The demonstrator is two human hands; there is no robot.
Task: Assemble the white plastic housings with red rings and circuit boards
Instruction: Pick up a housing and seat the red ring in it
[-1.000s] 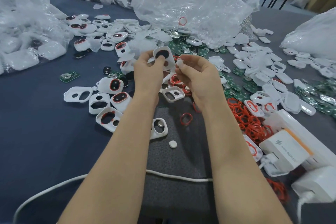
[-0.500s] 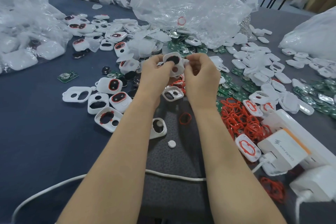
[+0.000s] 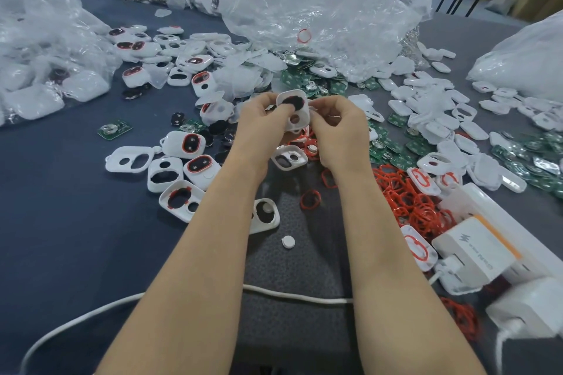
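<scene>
A: Head view, obs. Left hand gripped the white housing from its left side, thumb across the big dark opening. Right hand pinched its right edge, fingers curled. Couldn't tell if a small part sat in them. Housing was held up off the surface, btwn both hands, above the loose parts.

B: Ring fitted yet?

A: Couldn't tell, thumb hid the opening. The small round hole below it looked open.

B: Risks from here?

A: Judgement only.
1. Uneven thumb pressure could seat a ring twisted or pop it out one side.
2. Grip was at the edges only. A slip would drop the housing into look-alike shells below, so an unfinished unit could get mixed w/ the done ones on the left.
3. Any small part let go would vanish in the red rings or the circuit boards nearby.

B: Noted.
</scene>
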